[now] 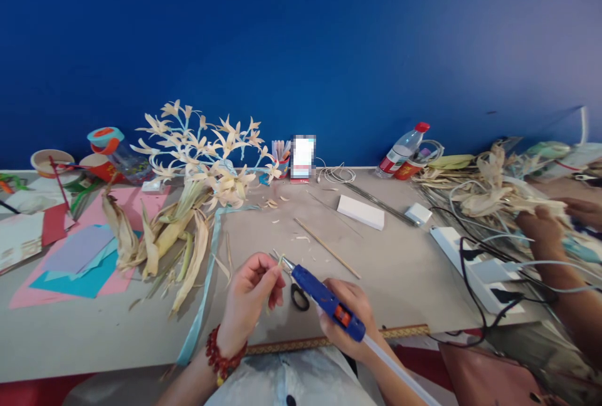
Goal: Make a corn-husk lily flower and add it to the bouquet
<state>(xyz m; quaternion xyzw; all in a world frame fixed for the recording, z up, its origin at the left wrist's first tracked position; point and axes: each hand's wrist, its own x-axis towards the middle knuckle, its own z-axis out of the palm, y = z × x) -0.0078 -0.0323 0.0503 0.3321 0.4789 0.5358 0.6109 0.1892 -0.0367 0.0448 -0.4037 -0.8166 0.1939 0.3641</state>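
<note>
My right hand [355, 305] is wrapped around a blue hot glue gun [324, 296], its metal nozzle pointing up and left. Between the thumb and fingers of my left hand [258, 280] is a small pale yellow-green strip [281, 260], and the nozzle tip is right at it. Whether they touch I cannot make out. Scissors [300, 298] with a black handle lie on the table beneath, partly covered by my hands. To the left of my left hand, a light blue ribbon [211, 268] runs down to the table's front edge.
Corn-husk flowers [207, 155] and husks [188, 243] lie left, near coloured paper [89, 255]. A thin stick [327, 248] and white box [360, 212] lie ahead. A cabled power strip [470, 268] sits right, near a co-worker's hand [540, 227]. A bottle [402, 150] stands behind.
</note>
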